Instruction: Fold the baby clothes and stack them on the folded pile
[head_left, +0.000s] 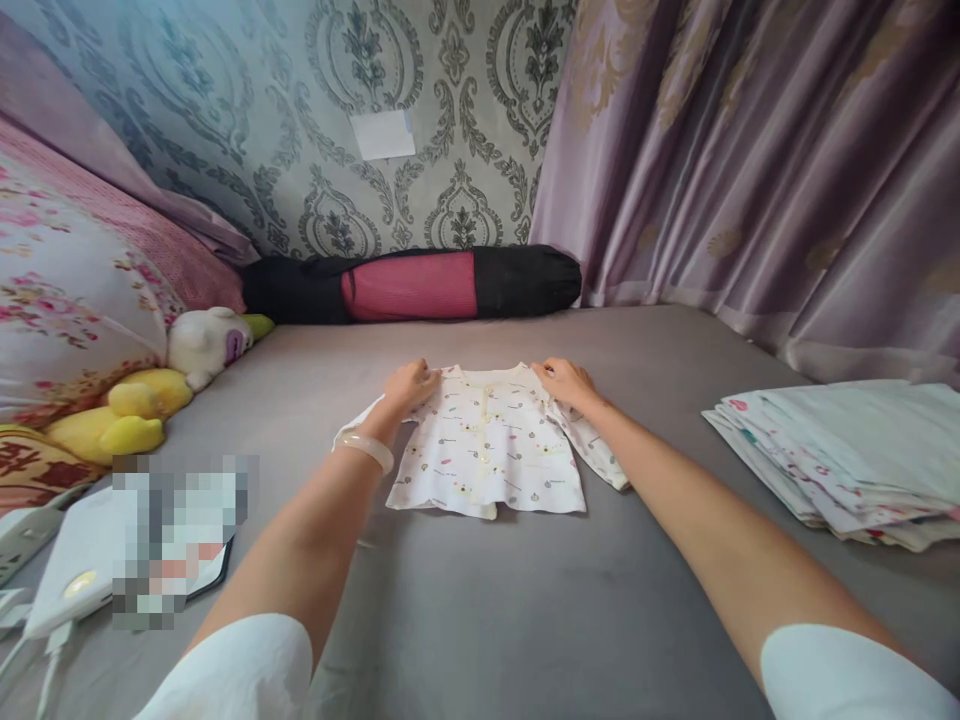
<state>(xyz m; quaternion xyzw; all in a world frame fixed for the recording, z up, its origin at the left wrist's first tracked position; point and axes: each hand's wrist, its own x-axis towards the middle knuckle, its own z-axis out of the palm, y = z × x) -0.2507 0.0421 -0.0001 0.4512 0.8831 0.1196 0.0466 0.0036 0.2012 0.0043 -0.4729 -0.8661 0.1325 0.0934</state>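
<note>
A small white baby shirt (486,440) with a button front and a scattered little print lies spread on the grey bed sheet, collar away from me. At its left shoulder my left hand (411,385) is closed on the cloth. My right hand (568,382) pinches the other shoulder, fingertips curled at the fabric. Both sleeves fan outward; my forearms and hands partly cover them. The hem lies nearest me, with its front edges slightly uneven.
A stack of folded clothes (847,460) lies at right. On the left are a white power bank (82,560) with cables, a blurred-out item, plush toys (142,405) and a flowered pillow (67,290). A black and pink rolled bag (412,285) lies along the wall.
</note>
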